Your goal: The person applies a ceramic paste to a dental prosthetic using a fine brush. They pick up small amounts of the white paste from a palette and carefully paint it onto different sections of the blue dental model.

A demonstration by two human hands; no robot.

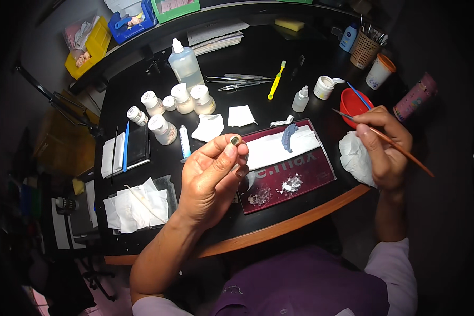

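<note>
My left hand (208,171) is raised over the near side of the desk, pinching a small dental crown (235,141) between thumb and fingertips. Its hollow, dark opening is in view. Off to the right, my right hand (387,150) grips a fine brush (417,162) with a brown handle, its tip pointing left in front of a red bowl (348,99). The brush and crown are well apart. Between my hands lies a maroon slab (316,176) bearing a folded white tissue (263,154), a blue-grey curved piece (287,139) and white powder (291,184).
Several white-capped jars (163,130) and a clear squeeze bottle (186,66) stand back left. Tweezers (245,83) and a yellow toothbrush (277,81) lie behind the slab. Crumpled tissue (356,158) sits by my right hand; more tissues (137,205) lie left.
</note>
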